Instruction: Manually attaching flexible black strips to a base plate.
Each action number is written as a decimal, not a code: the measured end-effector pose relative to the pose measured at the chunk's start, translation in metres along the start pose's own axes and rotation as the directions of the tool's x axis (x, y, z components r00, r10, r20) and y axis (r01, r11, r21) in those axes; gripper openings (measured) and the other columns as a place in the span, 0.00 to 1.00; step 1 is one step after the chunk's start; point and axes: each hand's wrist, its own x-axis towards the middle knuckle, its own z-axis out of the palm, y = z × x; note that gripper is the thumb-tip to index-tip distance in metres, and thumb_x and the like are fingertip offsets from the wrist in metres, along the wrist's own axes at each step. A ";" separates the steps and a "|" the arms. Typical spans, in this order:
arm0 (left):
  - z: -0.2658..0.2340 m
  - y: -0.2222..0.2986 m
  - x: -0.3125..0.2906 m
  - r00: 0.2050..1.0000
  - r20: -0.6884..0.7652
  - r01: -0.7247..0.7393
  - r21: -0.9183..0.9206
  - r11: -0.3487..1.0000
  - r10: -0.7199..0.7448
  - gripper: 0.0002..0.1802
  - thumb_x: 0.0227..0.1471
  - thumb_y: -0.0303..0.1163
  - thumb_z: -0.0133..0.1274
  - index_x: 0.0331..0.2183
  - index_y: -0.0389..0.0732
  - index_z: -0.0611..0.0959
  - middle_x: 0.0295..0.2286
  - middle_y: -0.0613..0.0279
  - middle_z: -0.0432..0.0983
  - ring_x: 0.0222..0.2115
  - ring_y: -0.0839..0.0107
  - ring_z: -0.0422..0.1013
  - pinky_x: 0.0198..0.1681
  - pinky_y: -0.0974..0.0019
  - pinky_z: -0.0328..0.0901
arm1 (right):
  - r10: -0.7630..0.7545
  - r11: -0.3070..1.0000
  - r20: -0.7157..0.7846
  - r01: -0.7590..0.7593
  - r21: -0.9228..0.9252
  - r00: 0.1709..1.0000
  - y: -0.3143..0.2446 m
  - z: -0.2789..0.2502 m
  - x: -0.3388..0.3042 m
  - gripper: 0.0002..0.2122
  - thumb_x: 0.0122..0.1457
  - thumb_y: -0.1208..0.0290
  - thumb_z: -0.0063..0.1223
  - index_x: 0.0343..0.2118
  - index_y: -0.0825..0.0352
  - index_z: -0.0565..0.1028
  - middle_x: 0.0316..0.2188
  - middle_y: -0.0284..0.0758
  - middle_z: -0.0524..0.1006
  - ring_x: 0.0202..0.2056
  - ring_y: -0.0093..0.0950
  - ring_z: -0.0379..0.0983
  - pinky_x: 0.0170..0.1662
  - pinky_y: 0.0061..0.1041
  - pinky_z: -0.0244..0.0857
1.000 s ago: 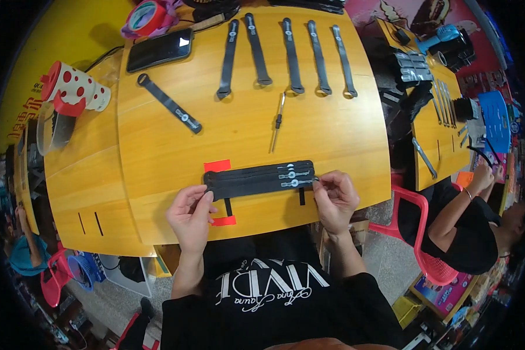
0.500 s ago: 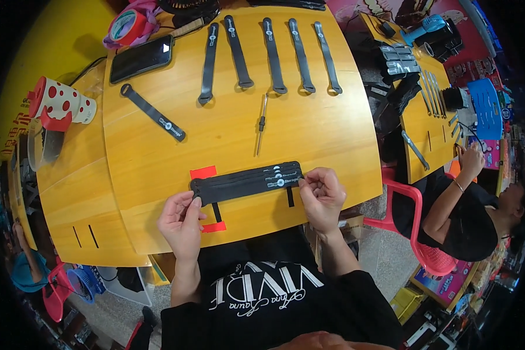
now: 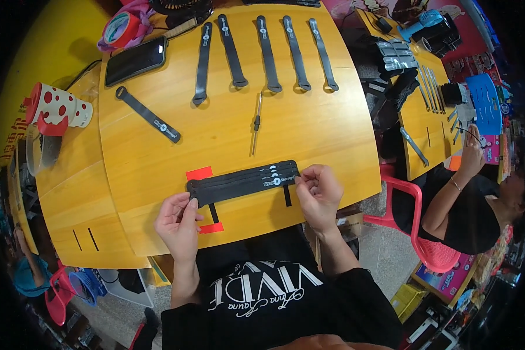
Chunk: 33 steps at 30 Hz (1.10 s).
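Several black straps (image 3: 239, 184), each with white print near one end, lie fanned in an overlapping stack at the table's near edge. My left hand (image 3: 178, 226) pinches the stack's left end, thumb on top, beside the loops. At the printed end, my right hand (image 3: 319, 195) is closed with thumb and forefinger on the front strap's corner. Under the stack run two short black strips, the left one (image 3: 214, 213) and the right one (image 3: 287, 196). Red tape pieces show above (image 3: 199, 172) and below (image 3: 211, 228) the stack's left part.
A thin screwdriver-like tool (image 3: 256, 123) lies mid-table. Single straps (image 3: 202, 64) line the far side, with one slanted strap (image 3: 149, 115) at left. Beyond are a phone (image 3: 135, 60), a tape roll (image 3: 121, 31) and a dotted cup (image 3: 58, 105). A co-worker (image 3: 461, 204) sits at right.
Both hands keep their places at the stack's ends. The straps have shifted slightly over one another, so less of the rear straps' print shows. The co-worker's hand at right has risen a little.
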 end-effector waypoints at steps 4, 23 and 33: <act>-0.002 -0.002 0.000 1.000 0.015 -0.005 -0.004 1.000 0.005 0.09 0.51 0.21 0.56 0.37 0.34 0.79 0.27 0.64 0.78 0.19 0.82 0.72 0.14 0.83 0.59 | 0.011 1.000 -0.004 -0.011 0.020 1.000 0.000 0.001 0.000 0.06 0.51 0.87 0.56 0.29 0.70 0.72 0.23 0.25 0.71 0.21 0.07 0.62 0.22 0.08 0.53; 0.000 -0.001 0.000 1.000 0.004 -0.015 -0.017 1.000 0.015 0.08 0.51 0.20 0.56 0.37 0.34 0.79 0.27 0.63 0.78 0.19 0.81 0.72 0.16 0.82 0.60 | 0.022 0.998 0.002 -0.022 -0.051 1.000 -0.004 0.003 0.003 0.06 0.49 0.88 0.54 0.28 0.71 0.71 0.21 0.26 0.70 0.20 0.10 0.62 0.22 0.11 0.55; -0.004 -0.004 0.001 1.000 0.012 -0.008 -0.083 0.997 0.009 0.08 0.50 0.19 0.57 0.36 0.33 0.80 0.27 0.65 0.78 0.20 0.82 0.71 0.18 0.80 0.63 | -0.031 0.996 0.000 0.031 -0.079 1.000 -0.001 0.005 0.005 0.05 0.48 0.87 0.54 0.26 0.71 0.71 0.17 0.30 0.69 0.18 0.15 0.64 0.22 0.15 0.59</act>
